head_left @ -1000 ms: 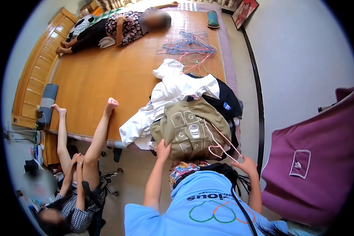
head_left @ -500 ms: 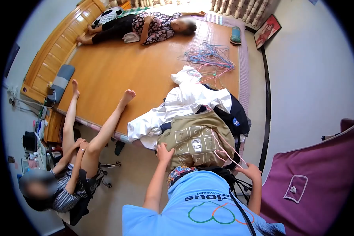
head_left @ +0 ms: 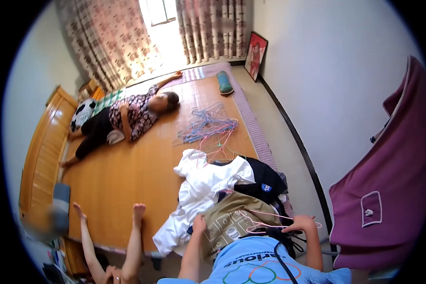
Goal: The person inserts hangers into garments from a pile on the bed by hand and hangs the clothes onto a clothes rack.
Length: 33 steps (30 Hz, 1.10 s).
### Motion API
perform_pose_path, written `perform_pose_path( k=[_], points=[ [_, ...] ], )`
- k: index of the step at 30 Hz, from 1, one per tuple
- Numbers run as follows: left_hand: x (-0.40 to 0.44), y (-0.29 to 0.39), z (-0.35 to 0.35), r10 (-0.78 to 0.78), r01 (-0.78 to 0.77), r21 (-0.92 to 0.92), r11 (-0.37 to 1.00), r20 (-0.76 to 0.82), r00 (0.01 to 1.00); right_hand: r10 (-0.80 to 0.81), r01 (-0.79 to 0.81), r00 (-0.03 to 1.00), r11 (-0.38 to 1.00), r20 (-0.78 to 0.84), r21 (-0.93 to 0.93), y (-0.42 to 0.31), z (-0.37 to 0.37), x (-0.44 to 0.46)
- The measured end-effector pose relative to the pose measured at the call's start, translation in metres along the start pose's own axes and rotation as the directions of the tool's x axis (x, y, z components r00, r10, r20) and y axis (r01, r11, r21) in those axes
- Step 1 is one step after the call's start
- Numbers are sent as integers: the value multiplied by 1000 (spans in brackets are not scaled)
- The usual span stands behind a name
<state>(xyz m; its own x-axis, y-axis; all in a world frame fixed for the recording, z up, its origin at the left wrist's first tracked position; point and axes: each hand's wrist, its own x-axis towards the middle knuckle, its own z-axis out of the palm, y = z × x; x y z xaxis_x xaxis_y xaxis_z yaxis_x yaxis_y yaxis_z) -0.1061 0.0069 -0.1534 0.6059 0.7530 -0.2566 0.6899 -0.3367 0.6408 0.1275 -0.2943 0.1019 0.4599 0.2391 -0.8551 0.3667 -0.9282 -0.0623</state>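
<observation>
Here, L hand (head_left: 199, 224) gripping olive shirt (head_left: 222, 223) edge, R hand (head_left: 302, 224) gripping pink hanger (head_left: 266, 225), white garment (head_left: 201, 182) alongside

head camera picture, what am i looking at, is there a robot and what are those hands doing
There's no robot: a person wears the camera on their head, looking forward and down, so their own blue shirt fills the bottom. The right hand holds a pink hanger; the left hand is at the edge of an olive printed shirt. On the bed are white clothing, a dark garment and piled hangers. Someone lies beyond, and another person's bare legs reach in at lower left.
</observation>
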Motion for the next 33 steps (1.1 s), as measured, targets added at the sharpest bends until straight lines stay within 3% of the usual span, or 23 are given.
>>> perform_pose_path(
  k=[2, 5, 8, 10, 12, 13, 15, 18, 19, 22, 23, 25, 27, 29, 31, 33],
  points=[
    [18, 2, 3, -29, 26, 41, 999, 66, 997, -2, -1, 998, 999, 64, 36, -8, -12, 6],
    [52, -8, 13, -158, 58, 275, 960, 355, 921, -22, 10, 995, 991, -93, -130, -6, -17, 31],
    [69, 4, 15, -149, 39, 248, 968, 442, 885, 17, -14, 1000, 992, 17, -129, -22, -38, 34],
    [77, -13, 26, -133, -12, 273, 962, 505, 853, 3, 0, 1000, 991, 27, -133, -27, -44, 38],
    [94, -45, 58, -197, 31, 274, 961, 604, 772, -6, 9, 1000, 985, 22, -173, -31, -51, 36],
    [93, -30, 51, -188, 27, 266, 964, 607, 772, 10, -1, 999, 978, 44, -207, -36, -56, 33],
    [69, 20, 12, -260, 0, 423, 906, 558, 788, -55, 35, 995, 969, -78, -245, -34, -51, 30],
    [65, 2, 14, -186, -23, 373, 928, 514, 837, -67, 45, 994, 974, -90, -222, -25, -41, 34],
    [60, 10, 5, -157, -5, 322, 947, 474, 866, -65, 45, 995, 970, -79, -238, -21, -39, 38],
    [38, 36, -21, -159, -14, 378, 926, 421, 893, -139, 137, 988, 990, 66, 40, 2, -28, 47],
    [34, 33, -20, -148, -2, 358, 934, 391, 908, -103, 104, 994, 994, 49, -36, -2, -35, 37],
    [22, 39, -30, -5, -93, 353, 931, 267, 964, -194, 190, 980, 979, -49, -77, -8, -52, 10],
    [10, 34, -31, 165, -186, 325, 927, 92, 982, -226, 181, 957, 955, -183, -233, 12, -52, 14],
    [-2, 32, -33, 116, -129, 225, 966, 69, 991, -290, 264, 928, 955, -234, -137, 23, -60, 8],
    [-26, 41, -39, 165, -162, 225, 961, 6, 986, -179, 132, 927, 978, -329, -160, -1, -72, -23],
    [-52, 48, -39, 261, -248, 180, 952, -55, 964, -231, 158, 894, 965, -385, -210, 6, -67, -24]
  ],
)
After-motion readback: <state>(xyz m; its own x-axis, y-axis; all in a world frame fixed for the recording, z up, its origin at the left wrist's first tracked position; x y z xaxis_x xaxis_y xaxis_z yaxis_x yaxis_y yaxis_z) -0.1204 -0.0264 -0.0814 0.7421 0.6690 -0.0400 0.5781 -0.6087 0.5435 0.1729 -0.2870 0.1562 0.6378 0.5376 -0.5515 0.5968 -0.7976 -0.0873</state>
